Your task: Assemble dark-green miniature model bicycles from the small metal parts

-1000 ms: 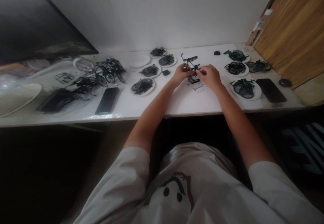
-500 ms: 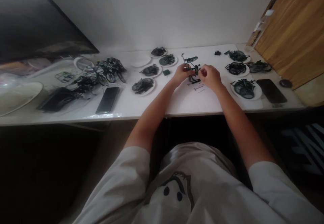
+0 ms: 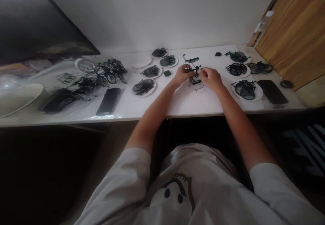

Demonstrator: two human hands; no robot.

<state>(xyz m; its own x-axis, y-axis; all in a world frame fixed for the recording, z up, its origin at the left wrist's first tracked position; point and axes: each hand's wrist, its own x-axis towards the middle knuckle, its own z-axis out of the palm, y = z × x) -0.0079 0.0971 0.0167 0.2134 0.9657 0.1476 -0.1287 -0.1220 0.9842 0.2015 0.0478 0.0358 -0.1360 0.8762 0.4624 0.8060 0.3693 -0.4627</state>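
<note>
A dark green model bicycle, partly assembled, stands tilted on the white board between my hands. My left hand is closed around its left side. At its right side, my right hand has thumb and fingers pinched together against the frame; whatever is between the fingertips is too small or hidden to make out. Just below the bicycle, a few thin small parts lie on the board. A small green block lies left of my left hand.
Plates of dark bicycle parts stand left and right. Finished-looking model bicycles cluster further left, near a phone. Another phone lies at the right. A plastic bottle stands by the wooden panel.
My right hand has turned slightly and shifted a little left, closer against the bicycle. My left hand keeps its hold, and the bicycle stays nearly in place.
</note>
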